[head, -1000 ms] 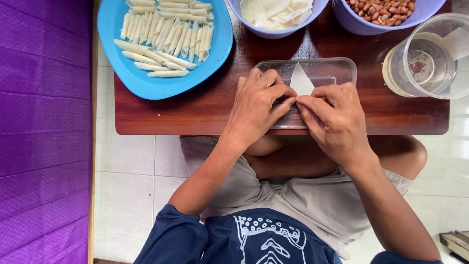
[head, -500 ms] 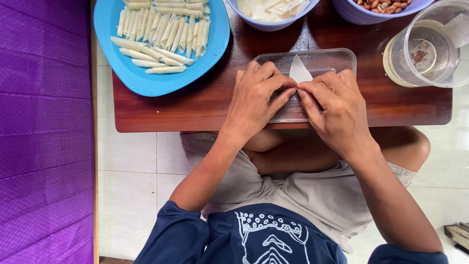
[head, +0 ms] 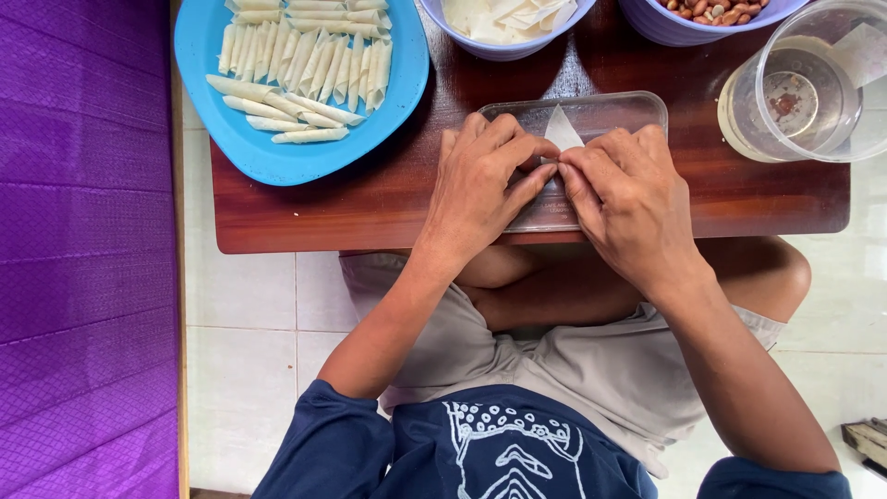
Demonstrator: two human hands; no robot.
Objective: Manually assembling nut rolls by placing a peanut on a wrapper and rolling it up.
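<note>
Both hands meet over a clear rectangular plastic lid (head: 628, 111) lying on a low dark wooden table (head: 370, 208). A thin white pastry wrapper (head: 561, 132) lies on the lid, its pointed corner sticking out beyond the fingers. My left hand (head: 485, 180) pinches the wrapper's near edge from the left. From the right, my right hand (head: 628, 199) pinches the same edge, fingertips touching those of the left hand. The part of the wrapper under the fingers is hidden.
A blue plate (head: 268, 152) with several rolled white pastry sticks sits at the table's left. At the far edge stand a bowl of white wrappers (head: 504, 23), a bowl of peanuts (head: 711, 14) and a clear round container (head: 804, 88). Purple mat (head: 83, 259) lies on the left; white floor tiles below.
The hands stay together on the wrapper, with the fingers curling a little tighter over its near edge. The view has shifted slightly down the table.
</note>
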